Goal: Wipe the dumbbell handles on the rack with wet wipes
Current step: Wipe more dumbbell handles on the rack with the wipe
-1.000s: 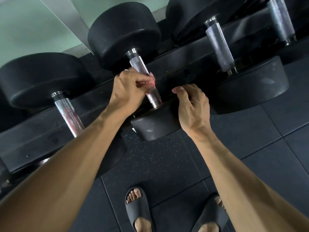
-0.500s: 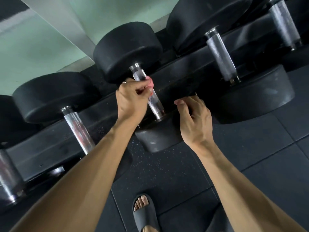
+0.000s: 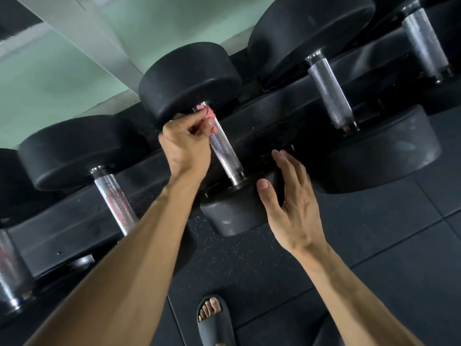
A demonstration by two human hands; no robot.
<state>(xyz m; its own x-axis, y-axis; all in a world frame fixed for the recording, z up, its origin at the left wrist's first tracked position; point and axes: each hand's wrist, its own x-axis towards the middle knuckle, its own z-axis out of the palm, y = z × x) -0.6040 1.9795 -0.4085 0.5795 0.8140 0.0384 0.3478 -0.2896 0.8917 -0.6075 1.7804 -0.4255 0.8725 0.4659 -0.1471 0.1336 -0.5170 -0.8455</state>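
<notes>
A black dumbbell with a knurled metal handle (image 3: 225, 156) lies on the dark rack (image 3: 274, 113) in the middle of the view. My left hand (image 3: 185, 146) grips a pinkish wet wipe (image 3: 208, 114) round the top end of that handle, close to the far weight head (image 3: 189, 81). My right hand (image 3: 291, 196) is spread with straight fingers beside the near weight head (image 3: 232, 216); whether it touches the head is unclear.
More dumbbells lie on the rack: one handle (image 3: 114, 203) to the left, another (image 3: 329, 93) to the right, a third (image 3: 424, 43) at the far right. Dark rubber floor tiles (image 3: 374, 258) spread below. My foot in a grey slipper (image 3: 214, 318) stands on them.
My left hand slid the wipe up the handle toward the far head. My right hand let go of the near head and opened its fingers. The camera tilted upward.
</notes>
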